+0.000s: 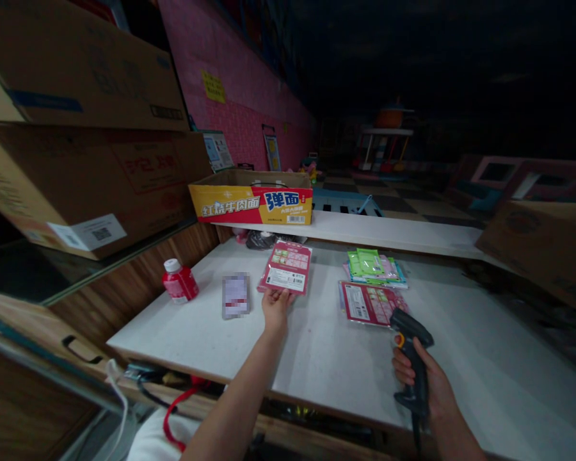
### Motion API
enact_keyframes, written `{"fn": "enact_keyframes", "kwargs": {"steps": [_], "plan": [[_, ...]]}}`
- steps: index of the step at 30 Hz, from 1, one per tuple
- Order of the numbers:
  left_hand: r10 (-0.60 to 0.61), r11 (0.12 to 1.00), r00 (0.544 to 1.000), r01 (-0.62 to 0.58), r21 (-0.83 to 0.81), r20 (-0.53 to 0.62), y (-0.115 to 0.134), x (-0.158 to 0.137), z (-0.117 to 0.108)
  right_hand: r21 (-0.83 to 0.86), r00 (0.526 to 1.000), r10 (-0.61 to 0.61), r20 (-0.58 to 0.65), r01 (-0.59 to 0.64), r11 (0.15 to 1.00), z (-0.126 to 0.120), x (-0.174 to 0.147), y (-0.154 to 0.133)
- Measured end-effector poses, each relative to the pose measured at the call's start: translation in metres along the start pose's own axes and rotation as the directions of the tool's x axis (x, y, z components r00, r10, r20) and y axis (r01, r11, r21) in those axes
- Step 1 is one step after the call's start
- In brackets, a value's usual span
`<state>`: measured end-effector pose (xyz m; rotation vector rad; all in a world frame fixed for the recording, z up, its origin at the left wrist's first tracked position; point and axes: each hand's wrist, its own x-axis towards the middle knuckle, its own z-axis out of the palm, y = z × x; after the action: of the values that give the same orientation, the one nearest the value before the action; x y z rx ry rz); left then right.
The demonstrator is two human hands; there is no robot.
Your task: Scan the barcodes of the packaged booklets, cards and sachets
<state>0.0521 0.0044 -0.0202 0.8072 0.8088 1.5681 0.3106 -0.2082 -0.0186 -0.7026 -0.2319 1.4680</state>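
My left hand [276, 307] grips the lower edge of a flat pink package [288, 264] with small pictures and a white barcode label. The package lies at the far part of the white table, and my fingertips are on its near edge. In my right hand [429, 378] is a black barcode scanner [413, 365], held upright by its handle with a finger near the orange trigger. Its head points left, close to a second pink package [372, 302] on the table. Behind that one lies a pile of green and pastel packets [367, 264].
A blurred-out phone-like item [235, 296] and a red bottle with a white cap [180, 282] stand left on the table [326, 358]. A yellow-red noodle carton [254, 198] sits on the back ledge. Large cardboard boxes [91, 179] are stacked at left; another box [547, 250] is at right.
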Motion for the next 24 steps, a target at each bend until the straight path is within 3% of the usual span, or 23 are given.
{"fn": "enact_keyframes", "kwargs": {"steps": [7, 9, 11, 12, 14, 16, 18, 20, 22, 24], "plan": [[-0.133, 0.989, 0.98, 0.141, 0.047, -0.148, 0.016, 0.018, -0.008, 0.066, 1.0, -0.009, 0.016, 0.008, 0.998, -0.001, -0.004, 0.0], [-0.14, 0.971, 0.974, 0.17, 0.17, -0.175, 0.017, 0.013, -0.012, 0.077, 1.0, -0.011, 0.006, 0.01, 0.997, -0.001, -0.005, 0.001], [-0.076, 0.904, 0.983, 0.139, 0.405, -0.168, 0.02, 0.005, -0.017, 0.086, 1.0, -0.009, -0.003, 0.009, 0.996, -0.001, -0.005, 0.001], [-0.006, 0.833, 0.992, 0.077, 0.547, -0.129, 0.023, 0.001, -0.019, 0.09, 1.0, -0.007, -0.006, 0.007, 0.996, -0.001, -0.005, 0.001], [0.17, 0.598, 0.984, -0.143, 0.789, 0.049, 0.03, -0.004, -0.021, 0.094, 1.0, 0.005, -0.011, -0.004, 0.996, -0.001, -0.005, 0.001], [0.287, 0.306, 0.91, -0.383, 0.872, 0.299, 0.037, -0.006, -0.02, 0.094, 1.0, 0.018, -0.018, -0.016, 0.995, 0.0, -0.006, 0.0], [0.272, 0.089, 0.824, -0.536, 0.84, 0.497, 0.042, -0.003, -0.016, 0.096, 1.0, 0.016, -0.024, -0.013, 0.995, 0.001, -0.006, 0.0], [0.173, -0.013, 0.781, -0.607, 0.795, 0.6, 0.041, 0.004, -0.013, 0.102, 1.0, 0.007, -0.031, -0.003, 0.995, 0.001, -0.005, 0.0], [0.089, -0.046, 0.77, -0.631, 0.775, 0.632, 0.037, 0.012, -0.012, 0.107, 0.999, 0.01, -0.032, -0.006, 0.994, 0.001, -0.005, 0.0], [0.078, -0.044, 0.77, -0.632, 0.774, 0.633, 0.03, 0.02, -0.014, 0.109, 0.999, 0.012, -0.032, -0.008, 0.994, 0.001, -0.005, 0.0]]}}
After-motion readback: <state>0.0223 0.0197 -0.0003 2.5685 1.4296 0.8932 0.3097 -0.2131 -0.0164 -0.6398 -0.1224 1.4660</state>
